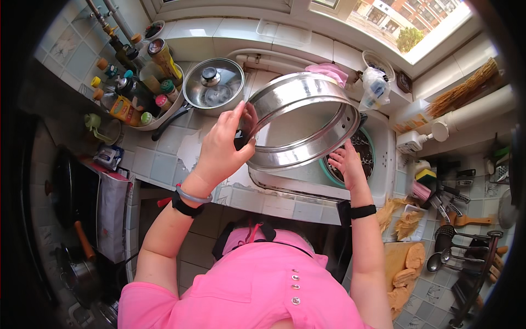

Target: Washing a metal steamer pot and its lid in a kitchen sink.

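Note:
A large bottomless stainless-steel ring, like a steamer tier [287, 158], is tilted above the left part of the white sink [283, 181]. My left hand [226, 146] grips its left side by a dark handle, thumb at the lower rim. My right hand [347, 164] is raised near the ring's lower right side, its palm towards the ring and its fingers apart; it grips nothing. Behind that hand, a round teal-rimmed basin [370, 154] with a dark, patterned inside sits in the sink.
Left of the sink stand a glass-lidded saucepan [213, 92] and a tray of bottles [152, 123]. A pink cloth [328, 73] lies behind the ring. At right are a soap pump bottle [411, 143], a wooden board with pale food pieces [396, 255] and hanging ladles [435, 261].

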### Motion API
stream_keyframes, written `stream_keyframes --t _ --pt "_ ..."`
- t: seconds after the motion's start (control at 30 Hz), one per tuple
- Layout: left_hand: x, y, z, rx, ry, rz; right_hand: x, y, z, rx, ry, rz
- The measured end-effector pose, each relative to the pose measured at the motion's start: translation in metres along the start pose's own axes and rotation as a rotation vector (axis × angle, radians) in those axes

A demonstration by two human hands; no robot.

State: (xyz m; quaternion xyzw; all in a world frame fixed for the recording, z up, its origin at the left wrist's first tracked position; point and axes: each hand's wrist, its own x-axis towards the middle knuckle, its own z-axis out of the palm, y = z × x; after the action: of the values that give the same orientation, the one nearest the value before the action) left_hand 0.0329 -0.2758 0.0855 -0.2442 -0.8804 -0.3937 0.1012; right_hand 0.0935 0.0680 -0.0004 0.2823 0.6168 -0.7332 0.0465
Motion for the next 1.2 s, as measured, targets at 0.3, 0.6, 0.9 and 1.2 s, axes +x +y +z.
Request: stream_keyframes --t 0.3,0.6,0.9,1.2 --pt "-0.021 -0.019 0.004 -0.046 -0.032 0.171 -0.017 -0.03 0.0 0.491 -0.185 -0.152" --pt "-0.03 -0.022 0.024 -0.042 0.076 0.205 -0.018 -0.02 -0.029 0.689 -0.368 -0.044" --pt "-0.04 -0.014 0.05 0.128 0.092 0.215 -0.014 -0.012 -0.062 0.837 -0.502 0.085" --pt "-0.06 0.011 0.088 0.098 0.247 -0.317 -0.018 -0.016 -0.071 1.023 -0.54 0.089"
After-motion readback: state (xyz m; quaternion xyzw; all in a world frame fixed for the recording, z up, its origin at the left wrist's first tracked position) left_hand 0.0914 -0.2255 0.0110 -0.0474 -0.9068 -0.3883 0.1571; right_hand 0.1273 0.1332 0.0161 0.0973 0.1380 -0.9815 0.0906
